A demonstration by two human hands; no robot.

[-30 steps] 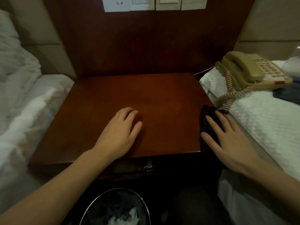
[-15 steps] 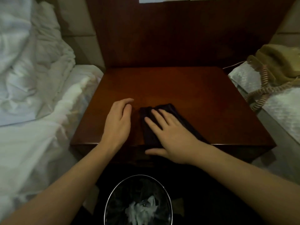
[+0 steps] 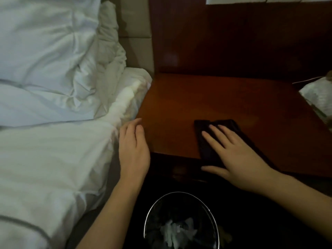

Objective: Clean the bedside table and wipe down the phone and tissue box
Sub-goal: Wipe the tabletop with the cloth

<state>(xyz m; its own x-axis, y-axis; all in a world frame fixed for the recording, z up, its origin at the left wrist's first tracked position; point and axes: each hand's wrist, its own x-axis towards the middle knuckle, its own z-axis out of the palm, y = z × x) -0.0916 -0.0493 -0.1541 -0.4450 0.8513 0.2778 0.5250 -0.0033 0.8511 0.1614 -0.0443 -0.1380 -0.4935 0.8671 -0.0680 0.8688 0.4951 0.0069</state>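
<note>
The dark red wooden bedside table (image 3: 206,105) fills the centre right. A folded black cloth (image 3: 204,130) lies near its front edge. My right hand (image 3: 233,155) presses flat on the cloth with straight fingers, the thumb hanging over the table's front edge. My left hand (image 3: 133,150) rests open at the table's front left corner, its fingertips by the edge next to the bed. Neither the phone nor a tissue box shows in this frame.
A bed with a rumpled white duvet (image 3: 53,105) lies left of the table. A round bin (image 3: 181,223) holding crumpled paper stands below the table's front. A white patterned bedcover corner (image 3: 318,97) shows at the right edge, with a thin cable behind it.
The view has swung left, so the phone has left the frame. My right hand slid the cloth leftward across the table front. My left hand moved off the tabletop to its left corner.
</note>
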